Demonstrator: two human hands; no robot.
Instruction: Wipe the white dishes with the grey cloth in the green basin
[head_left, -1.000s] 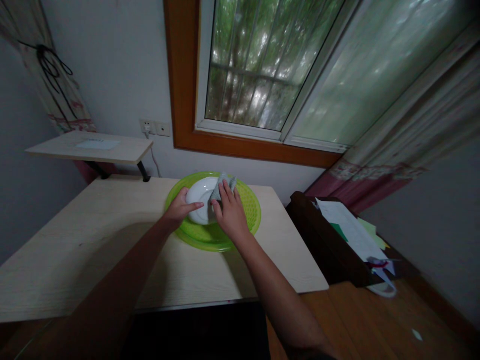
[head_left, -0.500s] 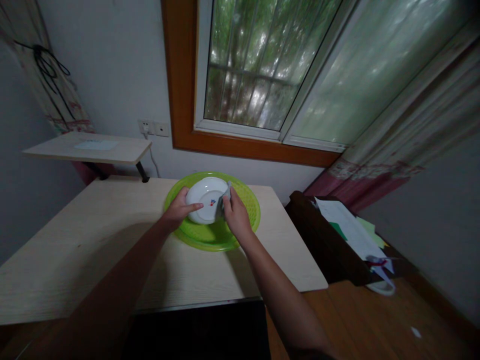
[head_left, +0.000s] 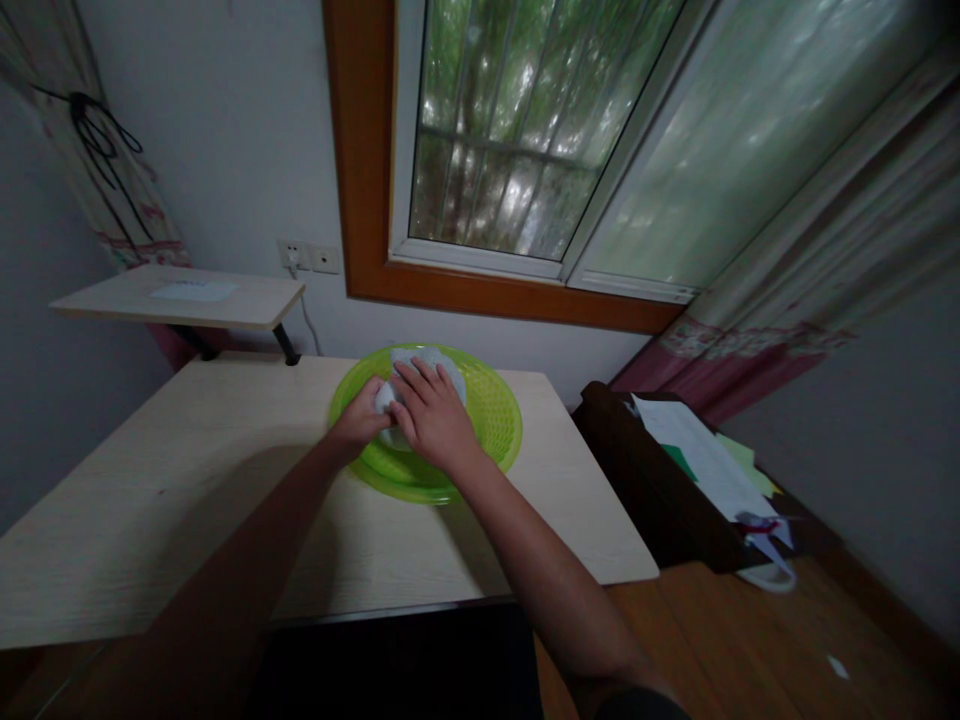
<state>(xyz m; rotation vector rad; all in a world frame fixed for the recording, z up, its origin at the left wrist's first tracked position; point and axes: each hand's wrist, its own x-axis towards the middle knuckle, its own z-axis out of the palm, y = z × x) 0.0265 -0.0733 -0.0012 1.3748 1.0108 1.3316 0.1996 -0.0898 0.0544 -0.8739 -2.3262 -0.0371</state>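
Note:
My left hand (head_left: 361, 415) grips the left rim of a white plate (head_left: 385, 398), its thumb lying across the near side. Spread over the plate is a light grey cloth (head_left: 409, 354), covering most of its face. Flat on this cloth lies my right hand (head_left: 435, 410), fingers stretched out and pressing it against the plate. Beneath both hands is a lime-green plastic basket (head_left: 499, 415) with a perforated surface. The plate's printed motif is hidden under the cloth and my right hand.
The basket stands on a pale wooden desk (head_left: 225, 480). A small raised shelf (head_left: 255, 300) with a paper sheet on it is at the back left. Right of the desk sits a dark brown piece of furniture (head_left: 637, 480) with papers (head_left: 697, 450). A window is behind.
My right hand has moved left from the plate's right edge onto its face. The cloth, bunched in its fingers before, now lies spread across the plate. My left hand keeps its grip.

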